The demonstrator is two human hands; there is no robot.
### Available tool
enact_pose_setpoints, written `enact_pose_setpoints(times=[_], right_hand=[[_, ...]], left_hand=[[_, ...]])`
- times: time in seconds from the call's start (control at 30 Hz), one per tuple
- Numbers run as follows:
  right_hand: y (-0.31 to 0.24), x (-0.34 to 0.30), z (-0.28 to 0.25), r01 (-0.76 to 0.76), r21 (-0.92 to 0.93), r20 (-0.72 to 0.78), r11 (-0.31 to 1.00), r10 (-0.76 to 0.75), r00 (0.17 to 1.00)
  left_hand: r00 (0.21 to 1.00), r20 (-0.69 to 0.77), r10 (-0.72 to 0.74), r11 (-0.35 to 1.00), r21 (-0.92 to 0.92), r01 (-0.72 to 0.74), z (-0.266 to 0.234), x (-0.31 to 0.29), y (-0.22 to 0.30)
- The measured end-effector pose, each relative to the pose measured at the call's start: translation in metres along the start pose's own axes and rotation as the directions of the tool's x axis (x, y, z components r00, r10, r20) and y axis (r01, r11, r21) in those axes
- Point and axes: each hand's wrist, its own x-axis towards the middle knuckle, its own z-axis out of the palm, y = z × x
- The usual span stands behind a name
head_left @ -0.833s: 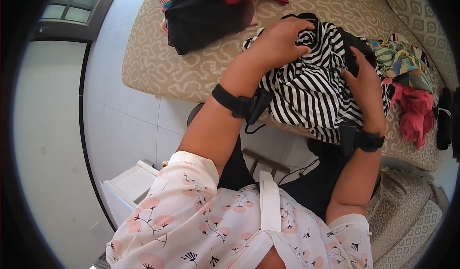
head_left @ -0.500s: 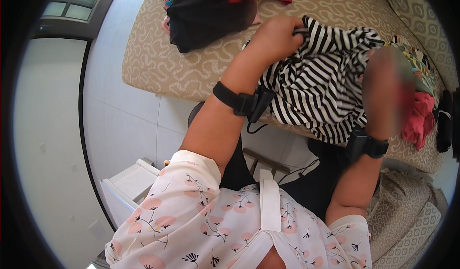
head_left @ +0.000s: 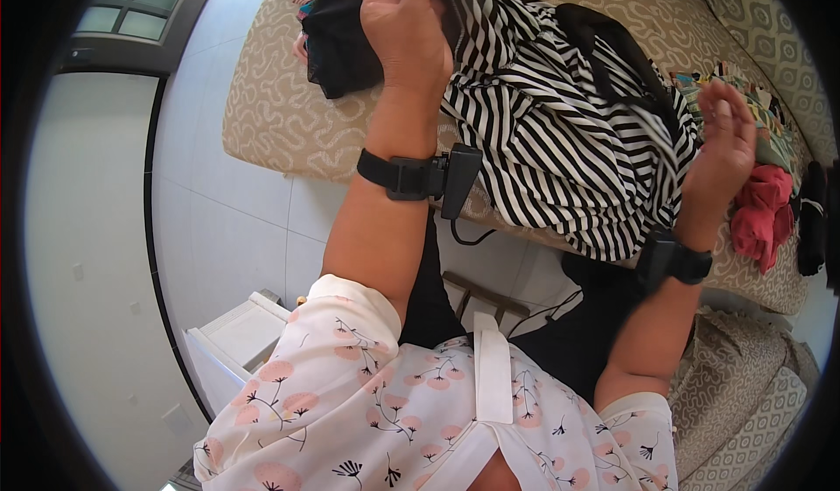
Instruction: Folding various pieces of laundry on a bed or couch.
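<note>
Left hand [head_left: 404,20] clamped on striped garment [head_left: 560,132], right hand [head_left: 722,150] open beside it, above beige sofa [head_left: 280,115], black clothes [head_left: 337,40] near.

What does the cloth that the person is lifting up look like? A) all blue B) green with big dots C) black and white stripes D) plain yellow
C: the left hand pinches the top edge of the black-and-white striped cloth garment, which hangs over the beige patterned sofa, while the right hand is open beside its other edge.
</note>
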Motion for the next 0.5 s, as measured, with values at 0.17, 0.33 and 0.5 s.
enact_pose_setpoints(times=[0.17, 0.33, 0.5], right_hand=[[0.006, -0.023, 0.021, 0.005, -0.343, 0.285, 0.939, 0.099, 0.953], [0.021, -0.041, 0.024, 0.353, -0.642, 0.589, 0.681, 0.142, 0.796], [0.019, -0.029, 0.022, 0.308, -0.668, 0.573, 0.678, 0.205, 0.794]], left_hand=[[1.0, -0.018, -0.007, 0.991, -0.131, 0.005, 0.001, 0.002, 0.003], [0.999, -0.049, -0.015, 0.954, -0.301, -0.001, -0.013, 0.013, 0.004], [0.998, -0.059, -0.036, 0.945, -0.326, 0.015, -0.019, 0.016, 0.002]])
